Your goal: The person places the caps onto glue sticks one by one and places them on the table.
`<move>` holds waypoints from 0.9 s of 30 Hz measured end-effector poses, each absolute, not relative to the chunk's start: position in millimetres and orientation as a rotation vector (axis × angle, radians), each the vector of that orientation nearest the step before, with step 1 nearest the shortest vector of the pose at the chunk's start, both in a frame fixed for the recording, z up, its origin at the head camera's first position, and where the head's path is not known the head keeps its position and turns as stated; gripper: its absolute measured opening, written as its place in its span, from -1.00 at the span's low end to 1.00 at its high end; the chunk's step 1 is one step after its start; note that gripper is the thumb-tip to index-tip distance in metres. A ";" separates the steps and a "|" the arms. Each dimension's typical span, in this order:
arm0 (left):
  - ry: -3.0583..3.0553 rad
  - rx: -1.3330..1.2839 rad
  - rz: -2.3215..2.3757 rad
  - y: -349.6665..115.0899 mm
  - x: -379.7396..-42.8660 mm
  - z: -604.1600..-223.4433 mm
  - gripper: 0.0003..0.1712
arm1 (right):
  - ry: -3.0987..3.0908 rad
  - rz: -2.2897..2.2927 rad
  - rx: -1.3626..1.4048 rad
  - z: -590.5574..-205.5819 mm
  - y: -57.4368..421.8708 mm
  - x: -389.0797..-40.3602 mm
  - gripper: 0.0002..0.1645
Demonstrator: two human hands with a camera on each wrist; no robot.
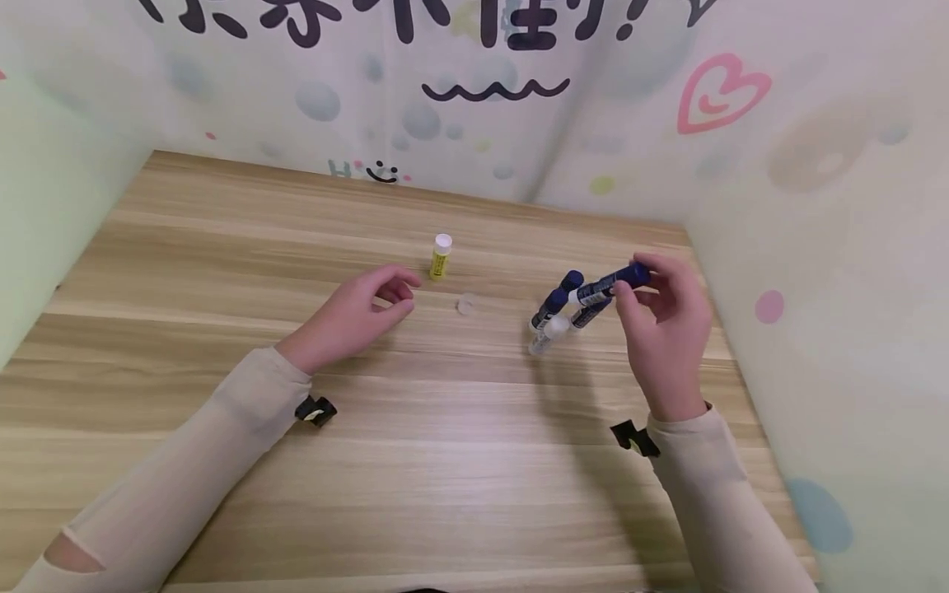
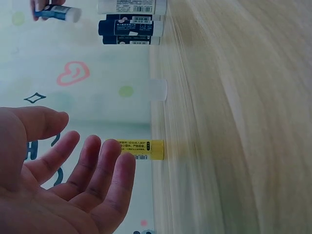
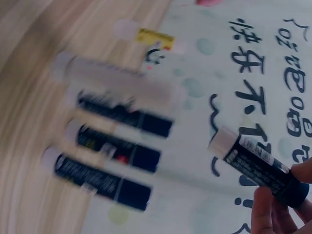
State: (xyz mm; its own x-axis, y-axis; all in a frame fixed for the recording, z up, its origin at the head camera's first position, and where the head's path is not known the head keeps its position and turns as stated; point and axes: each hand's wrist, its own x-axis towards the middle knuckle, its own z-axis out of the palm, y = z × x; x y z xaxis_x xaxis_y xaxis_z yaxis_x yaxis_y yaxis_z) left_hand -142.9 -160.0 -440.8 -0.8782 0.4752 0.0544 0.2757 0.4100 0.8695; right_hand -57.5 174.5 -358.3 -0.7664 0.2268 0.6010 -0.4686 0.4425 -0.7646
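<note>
My right hand (image 1: 670, 329) pinches a dark blue glue stick (image 1: 596, 288) by its cap end, tilted with its white base pointing left. Below it, three more dark blue glue sticks (image 3: 114, 151) stand upright in a close group, along with a whitish, see-through glue stick (image 1: 547, 338). Toward the middle of the table my left hand (image 1: 356, 313) hovers with relaxed, slightly bent fingers and nothing in them. Just beyond its fingertips stands a yellow glue stick (image 1: 439, 265) with a white cap.
A small clear round piece (image 1: 465, 305) lies on the wooden table (image 1: 445, 461) between the yellow glue stick and the group. Printed cloth walls (image 1: 460, 140) enclose the table at the back and both sides.
</note>
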 end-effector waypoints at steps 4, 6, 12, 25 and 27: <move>2.472 0.670 1.467 -160.2 -142.9 -440.7 -0.70 | -2.234 1.092 0.188 -375.7 189.1 -56.4 -0.62; 2.482 0.675 1.459 -160.3 -143.1 -440.8 -0.72 | -2.328 0.975 0.207 -390.4 198.7 -60.2 -0.62; 2.475 0.701 1.446 -159.8 -144.3 -444.2 -0.74 | -2.495 0.772 0.273 -424.3 211.5 -74.6 -0.62; 2.511 0.672 1.422 -160.5 -144.7 -445.7 -0.73 | -2.512 0.709 0.293 -443.1 213.6 -90.7 -0.62; 2.512 0.669 1.421 -160.1 -145.0 -446.0 -0.73 | -2.516 0.705 0.298 -443.3 212.5 -91.9 -0.62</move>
